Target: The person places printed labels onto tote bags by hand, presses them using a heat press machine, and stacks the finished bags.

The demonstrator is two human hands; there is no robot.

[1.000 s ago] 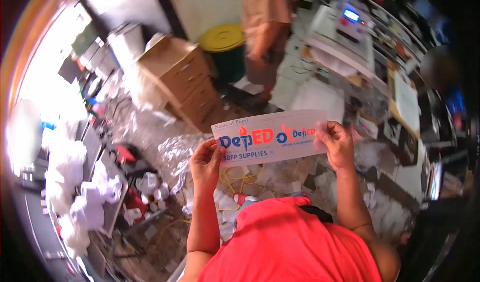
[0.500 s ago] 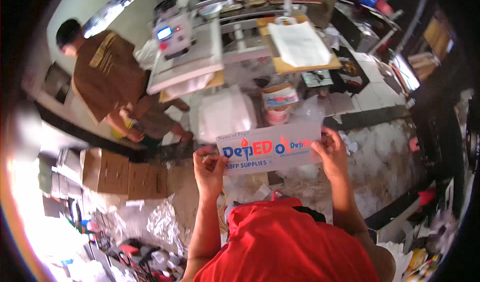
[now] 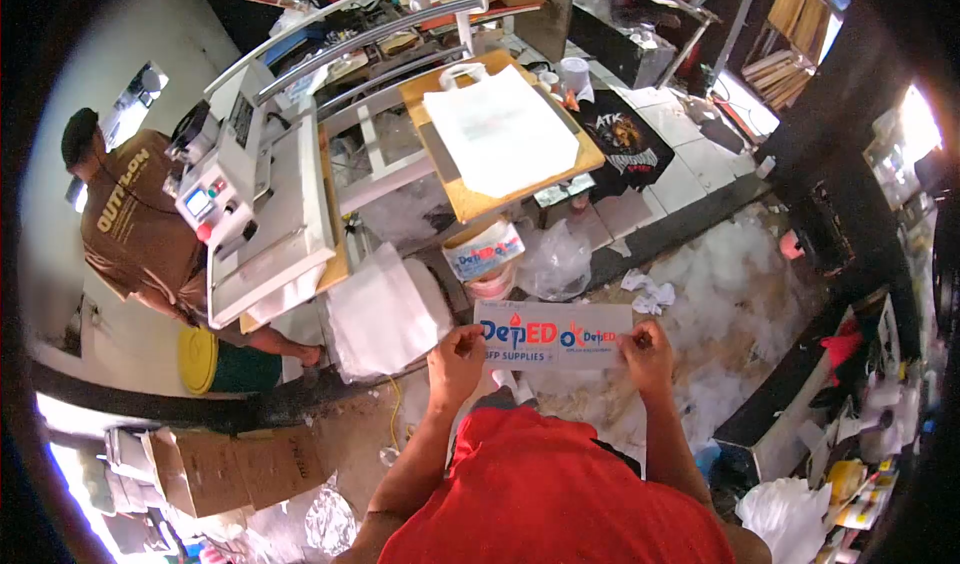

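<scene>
Printed sheet (image 3: 545, 346) between pinching left hand (image 3: 456, 366) and right hand (image 3: 650, 358), box (image 3: 486, 254) and plastic bag (image 3: 556, 262) just beyond.

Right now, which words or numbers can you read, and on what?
"DepED", twice: held sheet
"ok": same sheet
"BFP SUPPLIES": same sheet; finer lines blurred
"DepED": second printed piece
"ATK": black cloth; rest unclear
"OUT…": brown shirt; rest unclear
Carton lettering, machine display: unreadable

printing workshop | heat press (image 3: 285, 234) | white bag (image 3: 500, 129) on wooden board (image 3: 470, 204) | printed black cloth (image 3: 628, 151)
</scene>
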